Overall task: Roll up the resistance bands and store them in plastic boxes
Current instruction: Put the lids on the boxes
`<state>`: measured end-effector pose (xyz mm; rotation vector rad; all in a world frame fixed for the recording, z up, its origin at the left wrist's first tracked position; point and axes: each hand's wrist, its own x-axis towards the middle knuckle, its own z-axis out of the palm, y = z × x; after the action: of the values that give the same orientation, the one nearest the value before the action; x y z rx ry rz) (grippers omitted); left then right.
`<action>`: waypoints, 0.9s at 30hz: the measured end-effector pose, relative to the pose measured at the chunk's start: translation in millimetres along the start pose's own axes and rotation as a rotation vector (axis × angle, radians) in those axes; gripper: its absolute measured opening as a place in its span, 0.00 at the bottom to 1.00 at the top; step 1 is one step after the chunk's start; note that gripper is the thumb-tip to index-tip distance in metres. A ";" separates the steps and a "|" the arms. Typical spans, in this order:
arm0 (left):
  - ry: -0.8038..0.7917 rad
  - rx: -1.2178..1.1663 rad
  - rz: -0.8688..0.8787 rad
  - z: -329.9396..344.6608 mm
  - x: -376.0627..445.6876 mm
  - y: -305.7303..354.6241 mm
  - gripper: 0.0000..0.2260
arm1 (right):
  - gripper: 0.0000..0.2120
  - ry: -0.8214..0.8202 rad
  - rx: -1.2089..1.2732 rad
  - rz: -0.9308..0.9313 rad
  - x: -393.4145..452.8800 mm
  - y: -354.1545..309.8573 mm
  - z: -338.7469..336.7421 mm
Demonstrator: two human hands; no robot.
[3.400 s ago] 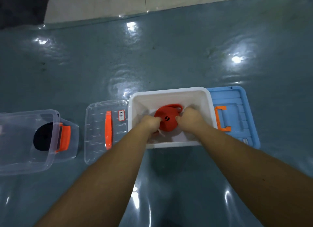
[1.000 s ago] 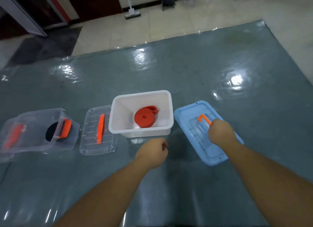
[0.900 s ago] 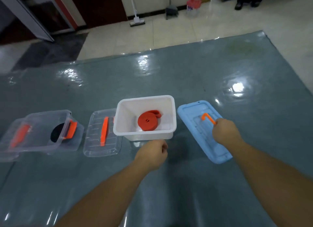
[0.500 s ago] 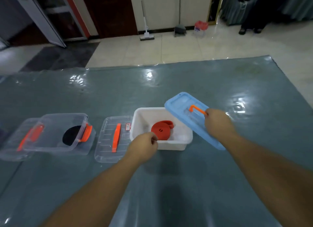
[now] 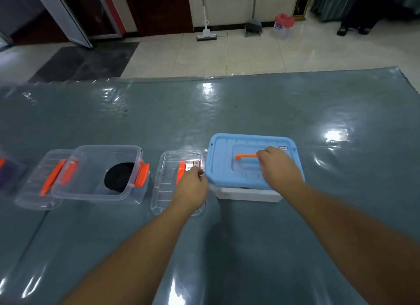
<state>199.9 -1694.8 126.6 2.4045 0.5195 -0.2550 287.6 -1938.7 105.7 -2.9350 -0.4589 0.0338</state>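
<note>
The blue lid [image 5: 227, 166] now lies over the white box [image 5: 247, 194], slightly tilted, hiding the rolled orange band inside. My right hand [image 5: 279, 168] grips the lid's orange handle [image 5: 245, 156]. My left hand [image 5: 193, 188] is at the lid's left front corner, fingers curled against its edge. A clear box [image 5: 95, 173] with orange latches sits to the left and holds a rolled black band [image 5: 118, 177].
A clear lid with an orange handle [image 5: 172, 182] lies between the two boxes, partly under my left hand. Another clear lid [image 5: 43, 179] lies left of the clear box. All rest on a glossy grey-blue mat [image 5: 227, 111]. Tiled floor lies beyond.
My right hand lifted the blue lid by its handle from the mat and brought it left onto the white box. My left hand moved up to the lid's corner.
</note>
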 end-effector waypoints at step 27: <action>0.017 -0.340 -0.117 37.8 20.8 -4.9 0.22 | 0.12 -0.050 0.180 0.088 -21.5 -1.8 19.4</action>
<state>214.8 -1709.3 88.5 2.0517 0.6568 -0.1803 265.6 -1940.4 86.9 -2.7804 -0.3156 0.1523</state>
